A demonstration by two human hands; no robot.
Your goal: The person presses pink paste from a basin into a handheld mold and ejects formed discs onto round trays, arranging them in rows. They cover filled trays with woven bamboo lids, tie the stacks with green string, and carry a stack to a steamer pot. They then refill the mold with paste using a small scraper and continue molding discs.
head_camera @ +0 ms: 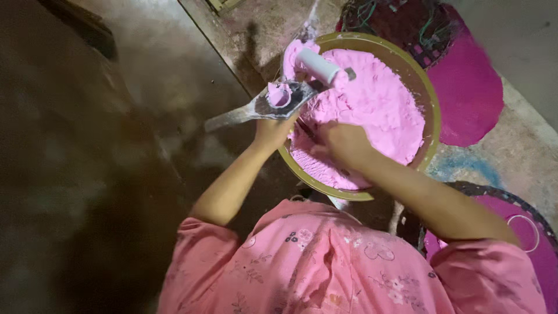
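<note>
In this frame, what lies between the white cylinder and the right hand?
Only pink powder fills the stretch between the white cylinder and the right hand inside the bowl, as the head view shows.

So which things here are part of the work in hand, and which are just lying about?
In use:
- round bowl full of pink paste
- flat metal tool, loaded with paste, at the left hand
- right hand, down in the paste
- white cylinder lying on the paste; its role is unclear

Lying about:
- magenta round mat behind the bowl
- dark-rimmed magenta tray at right
</note>
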